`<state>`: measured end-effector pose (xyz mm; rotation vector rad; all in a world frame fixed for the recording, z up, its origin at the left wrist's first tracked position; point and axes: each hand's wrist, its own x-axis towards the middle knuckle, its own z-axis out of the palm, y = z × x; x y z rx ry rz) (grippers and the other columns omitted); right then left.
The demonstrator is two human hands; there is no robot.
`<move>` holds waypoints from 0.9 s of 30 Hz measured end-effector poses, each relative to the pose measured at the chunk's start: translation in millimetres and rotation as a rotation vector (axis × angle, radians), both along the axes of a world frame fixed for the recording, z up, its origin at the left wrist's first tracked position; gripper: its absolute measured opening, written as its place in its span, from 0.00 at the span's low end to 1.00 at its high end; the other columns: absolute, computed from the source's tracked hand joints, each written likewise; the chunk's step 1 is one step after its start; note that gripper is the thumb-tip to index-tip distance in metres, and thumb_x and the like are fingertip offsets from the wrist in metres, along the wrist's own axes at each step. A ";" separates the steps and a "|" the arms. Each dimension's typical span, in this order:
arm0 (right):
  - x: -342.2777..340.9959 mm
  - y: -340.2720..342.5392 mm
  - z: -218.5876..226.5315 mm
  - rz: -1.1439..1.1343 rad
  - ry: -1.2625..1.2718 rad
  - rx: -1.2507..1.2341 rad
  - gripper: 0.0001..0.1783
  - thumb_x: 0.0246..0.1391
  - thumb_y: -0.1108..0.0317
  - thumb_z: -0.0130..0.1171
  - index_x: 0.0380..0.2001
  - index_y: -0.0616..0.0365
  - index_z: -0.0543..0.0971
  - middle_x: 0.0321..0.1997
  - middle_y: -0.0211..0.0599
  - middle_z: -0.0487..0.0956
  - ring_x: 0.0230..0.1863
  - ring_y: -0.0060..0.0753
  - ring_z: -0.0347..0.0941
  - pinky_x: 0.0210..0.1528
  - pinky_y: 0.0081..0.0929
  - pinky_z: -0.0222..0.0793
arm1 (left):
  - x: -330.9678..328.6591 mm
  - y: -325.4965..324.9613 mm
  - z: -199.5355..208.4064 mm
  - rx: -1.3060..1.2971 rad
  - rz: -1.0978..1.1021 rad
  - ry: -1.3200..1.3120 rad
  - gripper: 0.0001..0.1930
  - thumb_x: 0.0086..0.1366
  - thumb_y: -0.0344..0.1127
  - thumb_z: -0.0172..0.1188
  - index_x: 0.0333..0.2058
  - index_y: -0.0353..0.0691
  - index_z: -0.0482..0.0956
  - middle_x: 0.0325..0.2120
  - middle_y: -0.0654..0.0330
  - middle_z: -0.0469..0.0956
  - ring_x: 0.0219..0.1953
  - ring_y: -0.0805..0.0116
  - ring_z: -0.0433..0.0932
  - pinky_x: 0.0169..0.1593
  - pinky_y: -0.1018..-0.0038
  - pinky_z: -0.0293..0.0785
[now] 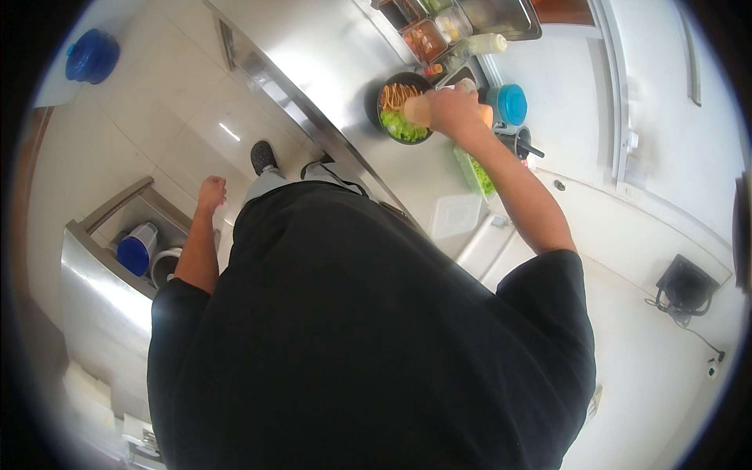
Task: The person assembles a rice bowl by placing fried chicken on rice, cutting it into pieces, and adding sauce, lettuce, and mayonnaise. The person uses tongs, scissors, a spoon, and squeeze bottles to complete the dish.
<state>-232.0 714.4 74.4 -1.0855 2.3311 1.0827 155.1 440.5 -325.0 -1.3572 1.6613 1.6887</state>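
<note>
My right hand (454,111) is closed around a squeeze bottle (417,111) of orange sauce, held tilted beside the bowl's right edge. The black bowl (371,105) stands on the steel counter. Inside it are green lettuce (403,127) and a browned food (398,95) striped with sauce. My fingers hide part of the bottle, and I cannot tell whether sauce is flowing. Away from the counter, my left hand (212,193) hangs low at my left side with its fingers curled and nothing visible in them.
Along the counter's back stand ingredient pans (425,41), a pale squeeze bottle (487,44) and a blue-lidded container (511,104). Nearer are a tub of greens (479,176) and a clear lid (456,215). A steel unit (102,266) stands on my left.
</note>
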 end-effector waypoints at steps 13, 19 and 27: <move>6.0 21.9 -3.1 0.035 -0.032 0.038 0.11 0.55 0.66 0.57 0.40 0.54 0.84 0.40 0.37 0.83 0.48 0.44 0.77 0.45 0.49 0.71 | -30.2 -9.7 7.9 -0.020 -0.046 0.035 0.16 0.66 0.38 0.53 0.44 0.30 0.77 0.22 0.57 0.77 0.17 0.67 0.75 0.21 0.71 0.73; 2.8 29.8 -0.8 0.024 -0.030 0.057 0.12 0.55 0.66 0.57 0.41 0.53 0.84 0.41 0.38 0.84 0.48 0.44 0.77 0.45 0.47 0.72 | -26.3 -8.1 12.9 -0.012 -0.055 0.027 0.16 0.66 0.38 0.53 0.44 0.30 0.77 0.22 0.57 0.76 0.18 0.67 0.75 0.20 0.71 0.72; -1.4 42.8 -4.9 0.009 0.007 0.049 0.12 0.56 0.65 0.56 0.41 0.52 0.84 0.42 0.36 0.84 0.49 0.44 0.76 0.44 0.46 0.71 | -25.8 -8.8 5.9 -0.023 -0.049 0.006 0.17 0.66 0.39 0.54 0.44 0.30 0.77 0.22 0.58 0.76 0.18 0.68 0.75 0.20 0.71 0.72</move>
